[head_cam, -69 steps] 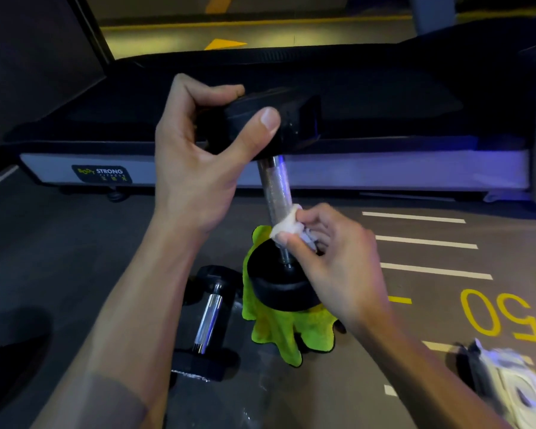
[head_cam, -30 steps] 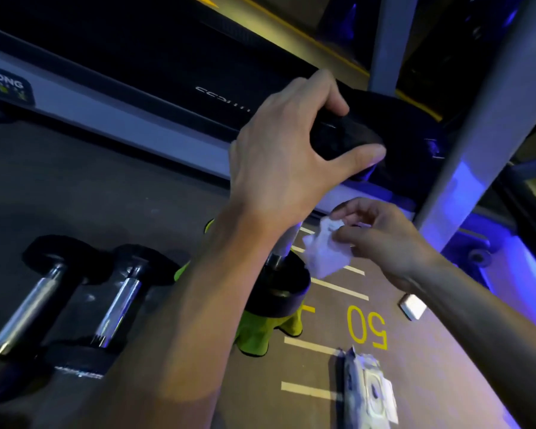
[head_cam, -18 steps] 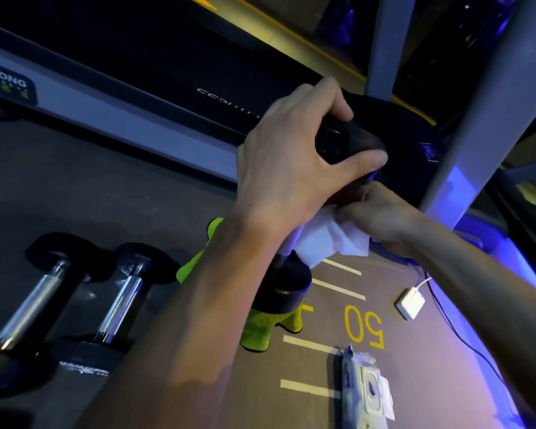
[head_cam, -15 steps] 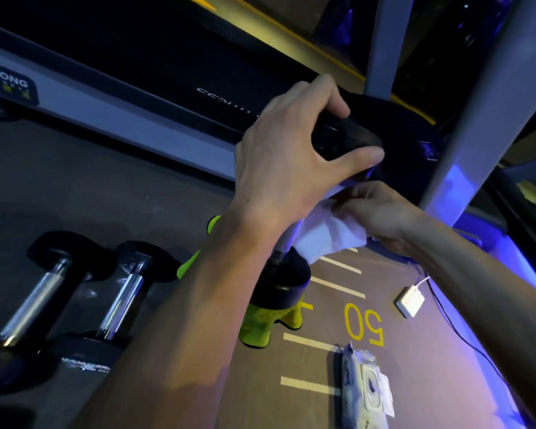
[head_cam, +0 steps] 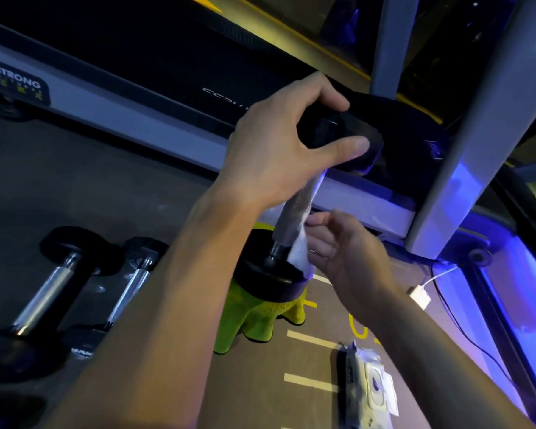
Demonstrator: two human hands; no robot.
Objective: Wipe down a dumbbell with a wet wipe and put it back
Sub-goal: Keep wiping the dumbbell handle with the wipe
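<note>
So my left hand (head_cam: 279, 150) grips the top head of the black chrome-handled dumbbell (head_cam: 294, 212), standing tilted on a lime-green cloth (head_cam: 254, 317); my right hand (head_cam: 341, 255) pinches the white wet wipe (head_cam: 299, 252) against the lower handle.

Two spare dumbbells (head_cam: 75, 292) lie left on the floor (head_cam: 75, 187); a treadmill (head_cam: 155, 97) stands far; a charger (head_cam: 420, 297) lies right.

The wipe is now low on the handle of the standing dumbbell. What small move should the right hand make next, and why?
Probably slide the wipe back up the handle. The right hand pinches it near the lower head, while the knurled steel above is bare. The left hand grips the top head, keeping the dumbbell tilted on the green cloth, so the stroke is free.
</note>
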